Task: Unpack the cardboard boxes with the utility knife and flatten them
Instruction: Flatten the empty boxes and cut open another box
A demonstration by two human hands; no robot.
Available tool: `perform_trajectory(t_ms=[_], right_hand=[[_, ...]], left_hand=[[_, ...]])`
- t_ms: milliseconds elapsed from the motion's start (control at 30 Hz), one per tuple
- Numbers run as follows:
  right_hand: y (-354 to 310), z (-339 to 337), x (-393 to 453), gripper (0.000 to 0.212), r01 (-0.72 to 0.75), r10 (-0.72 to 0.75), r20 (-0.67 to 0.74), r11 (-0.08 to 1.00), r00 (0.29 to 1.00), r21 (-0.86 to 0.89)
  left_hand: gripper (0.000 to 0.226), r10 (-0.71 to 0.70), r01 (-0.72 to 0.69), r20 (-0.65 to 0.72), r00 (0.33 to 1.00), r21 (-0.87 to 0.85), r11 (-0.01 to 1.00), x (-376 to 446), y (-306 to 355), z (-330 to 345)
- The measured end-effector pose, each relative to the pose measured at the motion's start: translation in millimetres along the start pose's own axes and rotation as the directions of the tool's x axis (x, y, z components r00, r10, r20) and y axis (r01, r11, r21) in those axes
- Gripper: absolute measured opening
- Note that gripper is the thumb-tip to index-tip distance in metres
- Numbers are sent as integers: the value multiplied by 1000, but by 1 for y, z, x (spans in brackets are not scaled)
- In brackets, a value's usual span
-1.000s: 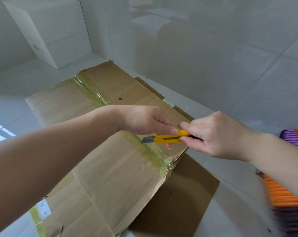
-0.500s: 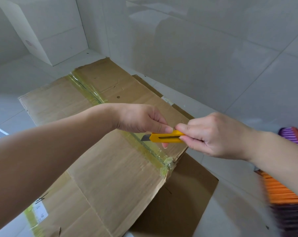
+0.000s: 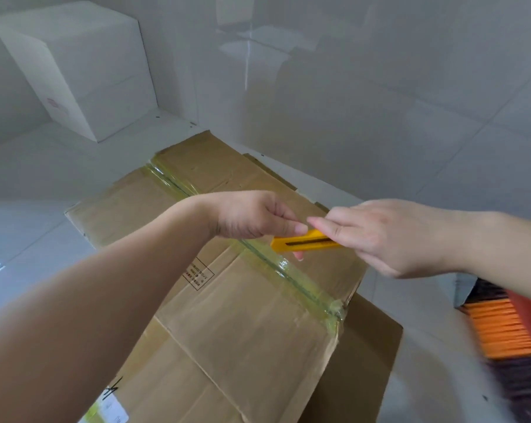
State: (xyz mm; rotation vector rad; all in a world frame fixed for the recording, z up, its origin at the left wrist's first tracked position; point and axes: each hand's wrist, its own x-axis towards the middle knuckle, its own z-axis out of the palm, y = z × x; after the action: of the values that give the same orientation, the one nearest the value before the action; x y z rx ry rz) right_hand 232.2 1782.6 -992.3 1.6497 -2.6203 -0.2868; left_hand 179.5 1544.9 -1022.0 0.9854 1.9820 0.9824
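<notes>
The yellow utility knife [image 3: 303, 243], its blade not visible, hangs over the yellowish tape seam [image 3: 291, 277] of the creased brown cardboard box [image 3: 242, 325] on the floor, body gripped by the right hand [image 3: 386, 236], tip pinched by the left hand [image 3: 252, 216].

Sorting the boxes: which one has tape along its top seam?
The brown box under the hands; the white box in the corner shows none.
</notes>
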Motion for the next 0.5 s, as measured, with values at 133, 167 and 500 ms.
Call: perform_trajectory(t_ms=[133, 167, 500], right_hand=[[17, 7, -4, 51, -74, 66, -79, 992, 995, -98], [26, 14, -9, 49, -85, 75, -98, 992, 992, -95], [160, 161, -140, 28, -532, 544, 7, 819, 839, 214]], left_hand=[[38, -14, 12, -37, 999, -48, 999, 22, 2, -6], [39, -32, 28, -70, 997, -55, 998, 34, 4, -6], [22, -272, 427, -648, 712, 91, 899, 224, 24, 46]])
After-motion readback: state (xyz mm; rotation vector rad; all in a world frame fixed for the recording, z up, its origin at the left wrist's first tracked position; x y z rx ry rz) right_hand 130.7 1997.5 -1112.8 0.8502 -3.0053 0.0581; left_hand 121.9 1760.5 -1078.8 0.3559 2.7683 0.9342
